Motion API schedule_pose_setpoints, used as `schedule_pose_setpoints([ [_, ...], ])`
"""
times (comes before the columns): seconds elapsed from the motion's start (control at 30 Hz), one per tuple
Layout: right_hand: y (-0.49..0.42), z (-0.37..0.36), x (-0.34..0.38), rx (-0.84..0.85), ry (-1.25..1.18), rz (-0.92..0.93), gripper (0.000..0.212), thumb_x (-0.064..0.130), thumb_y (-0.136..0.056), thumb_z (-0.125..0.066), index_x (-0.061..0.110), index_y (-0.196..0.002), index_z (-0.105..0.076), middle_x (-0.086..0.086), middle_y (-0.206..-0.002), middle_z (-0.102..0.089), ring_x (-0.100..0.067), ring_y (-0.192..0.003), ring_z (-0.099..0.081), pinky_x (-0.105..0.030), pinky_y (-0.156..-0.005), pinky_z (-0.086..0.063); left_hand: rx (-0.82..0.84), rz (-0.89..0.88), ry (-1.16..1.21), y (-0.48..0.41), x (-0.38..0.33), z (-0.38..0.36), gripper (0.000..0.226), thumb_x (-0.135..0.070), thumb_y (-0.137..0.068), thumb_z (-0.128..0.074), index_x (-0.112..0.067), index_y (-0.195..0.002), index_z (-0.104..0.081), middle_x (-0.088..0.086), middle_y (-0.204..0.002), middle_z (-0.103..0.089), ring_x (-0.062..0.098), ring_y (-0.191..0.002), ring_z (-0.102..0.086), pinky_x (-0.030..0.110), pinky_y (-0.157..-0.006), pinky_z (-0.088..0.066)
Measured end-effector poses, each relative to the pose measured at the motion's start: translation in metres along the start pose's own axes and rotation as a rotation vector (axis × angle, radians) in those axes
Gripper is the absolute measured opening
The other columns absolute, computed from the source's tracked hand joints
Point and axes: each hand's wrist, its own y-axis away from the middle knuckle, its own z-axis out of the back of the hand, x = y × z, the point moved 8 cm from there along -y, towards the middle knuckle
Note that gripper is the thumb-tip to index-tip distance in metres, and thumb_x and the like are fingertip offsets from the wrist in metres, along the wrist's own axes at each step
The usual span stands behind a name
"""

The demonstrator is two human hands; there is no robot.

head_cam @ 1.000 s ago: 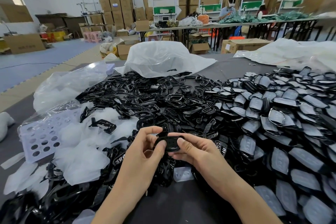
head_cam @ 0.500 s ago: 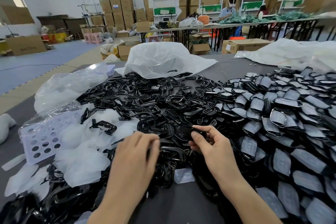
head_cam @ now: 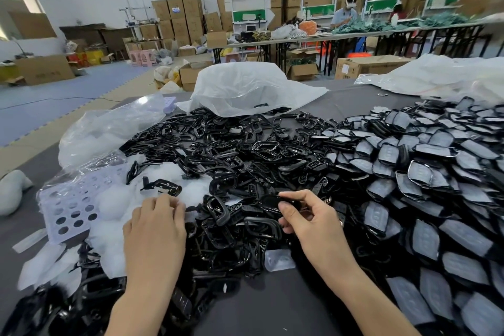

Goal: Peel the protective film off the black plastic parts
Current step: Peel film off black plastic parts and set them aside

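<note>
My right hand (head_cam: 311, 218) pinches one black plastic part (head_cam: 275, 201) by its right end, just above the heap of bare black parts (head_cam: 245, 150) in the middle of the table. My left hand (head_cam: 155, 224) is palm down, fingers bent, over the pile of white peeled film (head_cam: 114, 206) on the left. Its underside is hidden, so I cannot see whether it holds a film. A big heap of parts still covered in grey film (head_cam: 425, 237) fills the right side. One loose film (head_cam: 278, 260) lies near my right wrist.
A lavender perforated tray (head_cam: 68, 210) sits at the left under clear plastic bags (head_cam: 109, 128). White bags (head_cam: 245, 87) lie at the back of the dark grey table (head_cam: 272, 308). Beyond are cardboard boxes, long tables and a person working.
Both hands held the black part together near the front. My left hand has let go and moved left over the film pile, while my right hand carried the part forward over the heap.
</note>
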Motion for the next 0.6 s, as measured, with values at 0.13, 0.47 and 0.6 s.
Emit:
schedule_pose_setpoints([
  [0.13, 0.000, 0.001, 0.001, -0.004, -0.012, -0.014, 0.017, 0.021, -0.096, -0.068, 0.037, -0.099, -0.072, 0.001, -0.078, -0.075, -0.010, -0.072, -0.071, -0.019, -0.071, -0.055, -0.100, -0.081, 0.361, 0.001, -0.019, 0.017, 0.004, -0.026, -0.098, -0.059, -0.025, -0.095, -0.060, -0.010, -0.096, -0.059, 0.016, -0.093, -0.047, 0.034, -0.086, -0.042],
  [0.47, 0.000, -0.018, 0.011, 0.225, -0.523, -0.104, 0.031, 0.039, -0.073, -0.088, 0.024, -0.099, -0.079, 0.000, -0.105, -0.076, -0.015, -0.104, -0.071, -0.027, -0.089, -0.056, 0.438, 0.038, 1.179, 0.039, -0.077, -0.030, 0.013, -0.027, -0.094, -0.061, -0.031, -0.089, -0.072, -0.001, -0.067, -0.066, 0.013, -0.063, -0.064, 0.026, -0.063, -0.057],
  [0.6, 0.003, -0.025, 0.011, 0.249, -0.432, -0.092, 0.030, 0.037, -0.077, -0.083, 0.023, -0.103, -0.078, -0.004, -0.112, -0.075, -0.022, -0.111, -0.070, -0.027, -0.089, -0.057, 0.543, -0.048, 1.113, 0.047, -0.089, -0.035, 0.023, -0.015, -0.098, -0.059, -0.033, -0.092, -0.071, -0.007, -0.071, -0.064, 0.012, -0.066, -0.063, 0.020, -0.064, -0.053],
])
